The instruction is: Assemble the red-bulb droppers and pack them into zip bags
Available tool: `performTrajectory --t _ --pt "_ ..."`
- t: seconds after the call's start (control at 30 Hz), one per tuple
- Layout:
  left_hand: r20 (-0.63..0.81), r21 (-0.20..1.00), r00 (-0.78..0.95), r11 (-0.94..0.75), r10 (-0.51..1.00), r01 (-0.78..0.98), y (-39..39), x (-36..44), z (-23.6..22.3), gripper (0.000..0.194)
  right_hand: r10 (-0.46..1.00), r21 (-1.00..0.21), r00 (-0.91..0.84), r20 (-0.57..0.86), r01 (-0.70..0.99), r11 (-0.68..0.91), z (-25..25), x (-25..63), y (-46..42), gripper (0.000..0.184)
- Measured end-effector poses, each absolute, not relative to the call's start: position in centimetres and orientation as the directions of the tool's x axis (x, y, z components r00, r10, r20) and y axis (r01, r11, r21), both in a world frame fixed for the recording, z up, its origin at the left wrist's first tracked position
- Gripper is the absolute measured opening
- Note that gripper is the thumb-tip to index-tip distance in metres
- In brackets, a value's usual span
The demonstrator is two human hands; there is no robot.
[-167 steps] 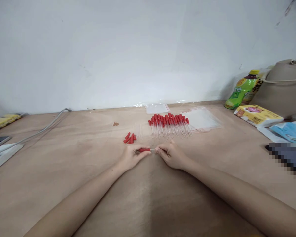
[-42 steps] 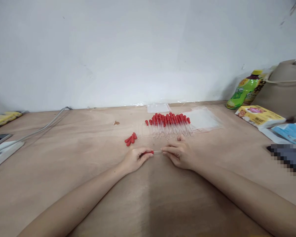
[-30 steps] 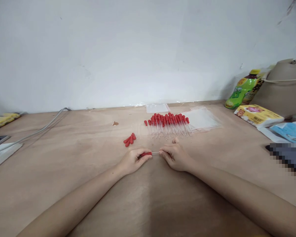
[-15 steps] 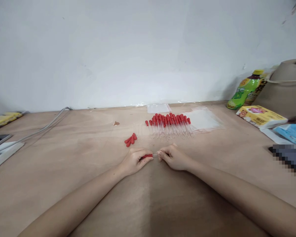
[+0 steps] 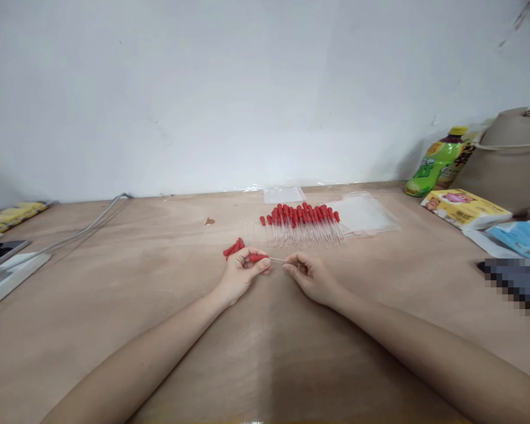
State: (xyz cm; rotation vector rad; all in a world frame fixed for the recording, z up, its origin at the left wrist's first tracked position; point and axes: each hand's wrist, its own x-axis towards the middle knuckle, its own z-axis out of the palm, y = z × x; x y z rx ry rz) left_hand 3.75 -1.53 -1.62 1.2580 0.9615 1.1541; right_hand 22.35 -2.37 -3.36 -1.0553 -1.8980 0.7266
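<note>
Between thumb and fingers my left hand [image 5: 244, 274] pinches a red rubber bulb [image 5: 257, 258]. A thin clear dropper tube [image 5: 277, 260] runs from the bulb's right end to my right hand [image 5: 311, 275], whose closed fingertips grip it. The tube meets the bulb; how deep it sits inside cannot be made out. Just behind my left hand lies a small pile of loose red bulbs [image 5: 234, 247], partly covered by the hand. Farther back, many red-bulbed droppers [image 5: 307, 218] lie side by side, tubes pointing toward me. A few bare clear tubes [image 5: 249, 232] lie left of them, hard to see.
Clear plastic bags [image 5: 364, 213] lie behind the droppers by the wall. At right are a green bottle [image 5: 433, 165], a yellow tissue pack [image 5: 463, 207], a beige bin [image 5: 510, 162], blue packaging [image 5: 519, 241] and a blurred dark phone [image 5: 516, 288]. A grey cable [image 5: 95, 221] crosses the left side.
Both hands have risen slightly away from me, and my left hand has turned so the bulb shows more. More of the tube shows between the hands.
</note>
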Motion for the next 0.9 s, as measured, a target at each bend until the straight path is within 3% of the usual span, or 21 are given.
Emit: performTrajectory --t 0.13,0.23,0.7,0.9 --pt "0.159 0.972 0.260 -0.198 0.952 0.129 -1.6 2.8 -1.4 0.025 0.769 -0.574 -0.339 0.542 0.519 0.633 -3.1 23.1 -2.5 0.019" --pt "0.188 0.936 0.279 -0.258 0.942 0.240 -1.8 2.4 -1.7 0.024 0.719 -0.474 -0.390 0.576 0.557 0.682 -3.0 23.3 -2.5 0.020" --pt "0.204 0.923 0.279 -0.280 0.938 0.265 -2.2 2.5 -2.3 0.021 0.844 -0.607 -0.435 0.313 0.591 0.530 -2.5 22.4 -2.6 0.041" --pt "0.181 0.902 0.332 -0.291 0.926 0.320 -2.0 2.3 -2.2 0.023 0.871 -0.677 -0.446 0.207 0.577 0.456 -2.2 22.5 -2.5 0.041"
